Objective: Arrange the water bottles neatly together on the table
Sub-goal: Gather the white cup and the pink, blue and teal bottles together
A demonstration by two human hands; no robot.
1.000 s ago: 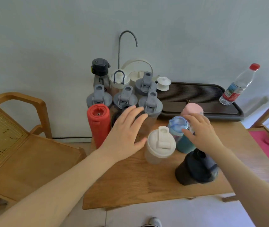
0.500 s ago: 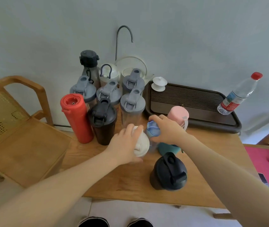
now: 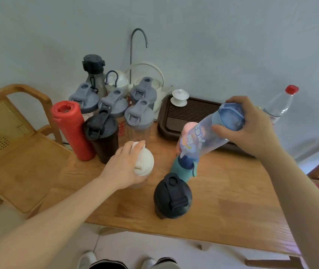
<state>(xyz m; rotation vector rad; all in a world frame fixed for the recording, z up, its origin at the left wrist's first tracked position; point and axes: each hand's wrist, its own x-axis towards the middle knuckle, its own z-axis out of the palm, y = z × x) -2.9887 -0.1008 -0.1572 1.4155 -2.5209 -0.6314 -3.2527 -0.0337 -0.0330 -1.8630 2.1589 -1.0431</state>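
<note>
Right hand [image 3: 251, 127] clamped round the blue lid end of a clear blue-lidded bottle [image 3: 207, 135], thumb on the near side of the lid, fingers [image 3: 240, 102] curled over the far side; bottle lifted off the table [image 3: 222, 214] and tilted, base pointing down-left over the middle, above a teal bottle [image 3: 182, 167] and partly hiding a pink bottle [image 3: 188, 126] behind it. Left hand [image 3: 123, 169] draped over the white-lidded shaker [image 3: 145, 162], fingers spread along the lid's far-left rim, thumb side hidden, so grip below the lid unclear; shaker upright on the table just in front of the cluster. Cluster at the far left corner: red bottle [image 3: 71, 129] at the left edge, black shaker [image 3: 102, 134] touching beside it, four grey-lidded shakers [image 3: 139, 117] packed behind, a tall black-capped bottle [image 3: 93, 72] and a white bottle with a loop handle [image 3: 116, 80] at the very back. Second black shaker [image 3: 172, 195] alone, nearer the front edge, just in front of the teal bottle. Dark tea tray [image 3: 191, 113] along the far edge, small white lidded cup [image 3: 180, 97] on its left end; clear plastic bottle with a red cap [image 3: 280, 103] leaning at the far right corner.
</note>
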